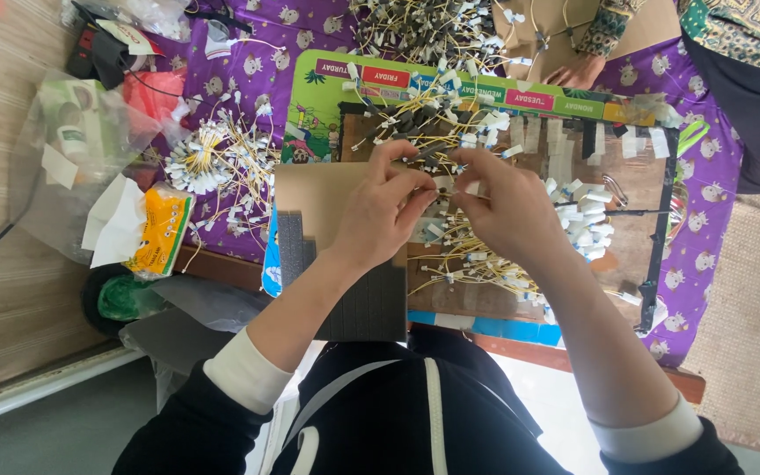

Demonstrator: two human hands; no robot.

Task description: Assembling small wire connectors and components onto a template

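Left hand (pixel 380 215) and right hand (pixel 499 211) held close together above brown board (pixel 565 290). Thin dark wire (pixel 433 153) pinched between left thumb and forefinger; other left fingers curled. Right fingertips pressed together on small white tag (pixel 444 182), just beside left fingers. Loose yellow wires (pixel 477 264) with white tags piled on board beneath hands. Bundled wires (pixel 200 158) laid on purple cloth (pixel 248 79), left of board. Another person's hand (pixel 578 70) seen at far edge.
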